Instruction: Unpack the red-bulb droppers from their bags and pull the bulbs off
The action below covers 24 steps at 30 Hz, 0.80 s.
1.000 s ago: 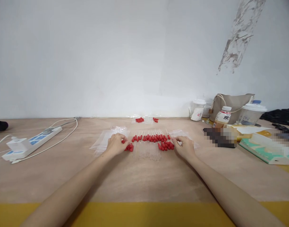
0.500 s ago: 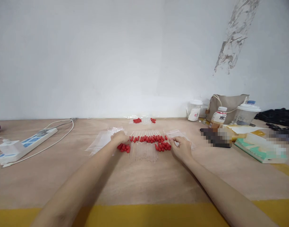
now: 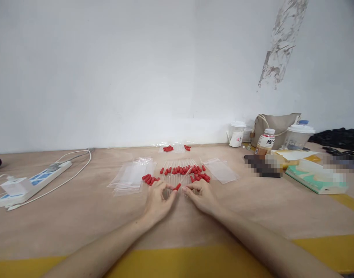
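Observation:
Low over the middle of the table, my left hand (image 3: pixel 161 196) pinches a red rubber dropper bulb (image 3: pixel 177 187) between thumb and finger. A thin clear tube (image 3: pixel 186 175) slants up and right from that bulb; whether it sits inside cannot be seen. Close beside it, my right hand (image 3: pixel 201 193) has thumb and finger pressed together, and what they hold is too small to make out. Clear tubes (image 3: pixel 172 180) lie in a row just beyond the fingers. Behind them is a row of droppers with red bulbs (image 3: pixel 181 170). Loose red bulbs (image 3: pixel 148 178) lie at left, more bulbs (image 3: pixel 204 177) at right.
Clear plastic bags (image 3: pixel 130 174) are stacked at left, and another bag (image 3: pixel 222 170) lies at right. A bagged set with red bulbs (image 3: pixel 168 148) rests near the wall. Far left is a power strip (image 3: pixel 35 183); a bottle (image 3: pixel 265 144) and tissue pack (image 3: pixel 316 177) stand right.
Both hands have come inward and nearer from the two sides. A red bulb is now in my left fingers, with a clear tube slanting from it. The view has shifted slightly.

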Tool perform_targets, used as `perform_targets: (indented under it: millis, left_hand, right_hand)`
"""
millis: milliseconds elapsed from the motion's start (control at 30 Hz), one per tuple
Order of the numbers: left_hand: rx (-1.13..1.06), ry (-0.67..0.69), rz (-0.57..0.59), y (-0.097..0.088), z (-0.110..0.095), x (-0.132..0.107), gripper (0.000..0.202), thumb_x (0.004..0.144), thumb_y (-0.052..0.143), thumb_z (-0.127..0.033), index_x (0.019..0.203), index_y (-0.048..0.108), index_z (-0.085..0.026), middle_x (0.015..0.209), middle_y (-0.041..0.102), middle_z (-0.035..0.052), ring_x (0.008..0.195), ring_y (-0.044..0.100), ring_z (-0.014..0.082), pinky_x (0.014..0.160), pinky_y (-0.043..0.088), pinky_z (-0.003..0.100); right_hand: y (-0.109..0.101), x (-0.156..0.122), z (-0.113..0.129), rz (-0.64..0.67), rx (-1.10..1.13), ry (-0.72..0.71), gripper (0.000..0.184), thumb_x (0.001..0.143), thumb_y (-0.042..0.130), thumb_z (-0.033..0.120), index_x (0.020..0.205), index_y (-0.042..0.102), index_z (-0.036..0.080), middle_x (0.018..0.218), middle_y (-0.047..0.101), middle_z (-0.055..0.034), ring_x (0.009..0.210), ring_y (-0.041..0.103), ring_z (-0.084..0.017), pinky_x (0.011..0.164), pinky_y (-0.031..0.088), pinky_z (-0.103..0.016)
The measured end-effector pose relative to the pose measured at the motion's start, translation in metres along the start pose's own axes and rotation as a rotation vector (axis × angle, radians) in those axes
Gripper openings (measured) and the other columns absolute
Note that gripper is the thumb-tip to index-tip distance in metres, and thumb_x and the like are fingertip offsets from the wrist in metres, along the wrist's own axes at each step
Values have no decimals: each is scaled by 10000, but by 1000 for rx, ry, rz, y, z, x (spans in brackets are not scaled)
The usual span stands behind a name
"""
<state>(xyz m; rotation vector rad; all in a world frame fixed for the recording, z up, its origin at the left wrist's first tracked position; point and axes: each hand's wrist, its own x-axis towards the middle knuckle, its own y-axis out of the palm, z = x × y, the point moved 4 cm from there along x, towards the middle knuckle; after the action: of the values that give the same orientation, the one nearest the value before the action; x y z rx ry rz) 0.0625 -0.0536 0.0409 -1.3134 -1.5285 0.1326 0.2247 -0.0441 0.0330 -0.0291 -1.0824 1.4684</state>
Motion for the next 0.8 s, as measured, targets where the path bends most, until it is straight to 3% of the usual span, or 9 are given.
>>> perform_targets:
  millis: [133,267,400,500,633,800]
  left_hand:
    - [-106,17,79,24,-13,-7,108,767,523,-258,764,613,-197,749,612,14,735,547,162,683,433,320]
    - [-27,130,77,17,-13,-6,159,766,535,-272,898,597,-210,857,611,31,832,537,185,774,417,365]
    - [214,320,-30,-7,-6,-2,252,787,502,-252,1029,561,-211,1080,548,90,999,481,232,846,365,411]
    - [357,480,-33,-11,0,-4,327,796,488,-213,1115,530,-278,1216,482,83,1107,420,248,875,332,419]
    - [418,543,28,-1,4,-7,235,823,474,-240,1028,583,-279,962,625,48,916,516,204,843,323,409]
    - [421,516,71,4,1,-6,200,845,428,-213,830,626,-233,677,615,18,706,508,162,777,320,391]
  right_hand:
    - [13,-3,-8,13,19,84,356,826,392,421,704,658,219,625,635,11,591,531,-140,583,365,-249]
    - [6,-3,-14,-90,-168,87,278,852,373,310,846,636,221,700,643,-13,675,536,-161,630,338,-277]
    - [-5,-3,-4,-92,-439,-134,204,841,427,246,950,600,237,800,625,-32,811,492,-183,743,279,-333]
    - [-2,-5,1,-43,-544,-316,199,841,438,230,955,601,242,775,604,-31,791,460,-171,756,243,-342]
    - [7,-6,4,-35,-549,-430,206,842,450,219,984,593,261,761,615,-16,762,448,-154,728,225,-332]
    - [10,-8,4,-63,-476,-452,169,845,466,293,856,620,224,667,630,-11,714,455,-146,730,225,-329]
